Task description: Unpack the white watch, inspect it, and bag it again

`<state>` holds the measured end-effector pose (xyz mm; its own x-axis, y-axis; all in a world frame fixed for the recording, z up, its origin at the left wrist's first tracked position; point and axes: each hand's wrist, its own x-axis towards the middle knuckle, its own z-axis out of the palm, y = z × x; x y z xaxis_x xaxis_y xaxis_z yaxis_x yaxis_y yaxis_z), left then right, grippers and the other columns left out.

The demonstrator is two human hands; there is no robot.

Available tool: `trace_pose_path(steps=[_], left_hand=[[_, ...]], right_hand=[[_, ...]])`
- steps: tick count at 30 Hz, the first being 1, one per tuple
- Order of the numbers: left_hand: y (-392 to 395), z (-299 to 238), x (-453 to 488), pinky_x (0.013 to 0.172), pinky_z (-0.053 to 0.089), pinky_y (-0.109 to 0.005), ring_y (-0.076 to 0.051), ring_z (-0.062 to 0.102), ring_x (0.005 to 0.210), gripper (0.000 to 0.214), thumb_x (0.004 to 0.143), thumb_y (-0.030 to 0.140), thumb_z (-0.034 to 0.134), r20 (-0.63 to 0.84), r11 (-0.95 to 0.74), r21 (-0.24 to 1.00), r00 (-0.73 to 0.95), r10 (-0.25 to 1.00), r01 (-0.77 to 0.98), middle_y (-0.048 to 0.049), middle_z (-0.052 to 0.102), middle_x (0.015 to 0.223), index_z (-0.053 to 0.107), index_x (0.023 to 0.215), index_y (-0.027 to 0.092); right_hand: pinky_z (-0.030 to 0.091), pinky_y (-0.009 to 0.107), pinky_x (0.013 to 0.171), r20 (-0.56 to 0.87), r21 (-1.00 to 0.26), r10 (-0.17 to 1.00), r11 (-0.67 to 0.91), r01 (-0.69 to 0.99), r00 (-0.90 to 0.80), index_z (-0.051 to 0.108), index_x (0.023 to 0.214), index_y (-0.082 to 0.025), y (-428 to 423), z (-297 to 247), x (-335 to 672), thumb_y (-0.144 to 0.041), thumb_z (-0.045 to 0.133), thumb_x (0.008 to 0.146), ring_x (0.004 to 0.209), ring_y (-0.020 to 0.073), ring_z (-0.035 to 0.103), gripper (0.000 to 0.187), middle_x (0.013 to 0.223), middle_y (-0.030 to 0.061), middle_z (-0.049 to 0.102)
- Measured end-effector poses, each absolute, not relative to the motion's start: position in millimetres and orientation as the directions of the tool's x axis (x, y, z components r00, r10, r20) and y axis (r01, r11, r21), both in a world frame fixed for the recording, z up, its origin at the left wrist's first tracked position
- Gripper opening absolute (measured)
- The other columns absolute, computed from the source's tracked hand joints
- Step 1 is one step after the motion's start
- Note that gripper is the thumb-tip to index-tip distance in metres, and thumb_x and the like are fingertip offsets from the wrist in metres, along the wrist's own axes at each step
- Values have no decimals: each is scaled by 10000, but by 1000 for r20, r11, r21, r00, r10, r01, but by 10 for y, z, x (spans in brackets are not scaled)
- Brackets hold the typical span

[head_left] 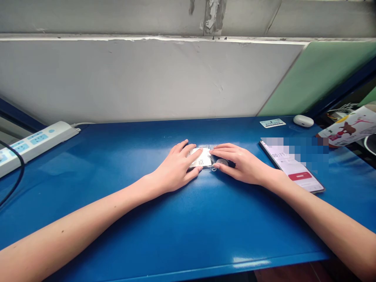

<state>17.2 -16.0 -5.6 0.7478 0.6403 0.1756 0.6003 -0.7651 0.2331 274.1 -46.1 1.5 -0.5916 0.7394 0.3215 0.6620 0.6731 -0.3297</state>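
Mid-table, blue table (188, 235): small white card (202, 157) lies flat between both hands. Left hand (176, 169) spread open, fingertips pressing on the card, thumb at its near edge, likely to stop it sliding on the slick top. Right hand (242, 166) arched over a small round metal piece (222, 161) at the card's right end; cannot tell if it is pinched. Phone (293, 170) just right

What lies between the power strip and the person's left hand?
Head view: only bare blue tabletop separates the power strip from the left hand, whose fingers rest on a small white packet.
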Motion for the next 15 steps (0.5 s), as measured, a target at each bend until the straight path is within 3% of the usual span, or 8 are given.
trace_pose_path(steps=[6, 15], left_hand=[[-163, -49, 165, 1133, 349, -599, -439, 334, 1432, 529, 994, 390, 502, 177, -773, 224, 755, 631, 593, -213, 483, 1464, 494, 1447, 118], [-163, -74, 168, 1132, 347, -612, -444, 330, 1434, 532, 997, 397, 489, 169, -773, 209, 756, 632, 599, -215, 472, 1475, 485, 1451, 119]], right_hand=[[536, 492, 1025, 359, -276, 714, 697, 662, -602, 705, 1217, -119, -475, 26, 2719, -278, 535, 982, 1255, 322, 603, 331, 1319, 171, 676], [555, 479, 1003, 392, -308, 719, 690, 655, -574, 717, 1160, -126, -489, -64, 2668, -192, 492, 968, 1227, 302, 625, 303, 1293, 174, 682]])
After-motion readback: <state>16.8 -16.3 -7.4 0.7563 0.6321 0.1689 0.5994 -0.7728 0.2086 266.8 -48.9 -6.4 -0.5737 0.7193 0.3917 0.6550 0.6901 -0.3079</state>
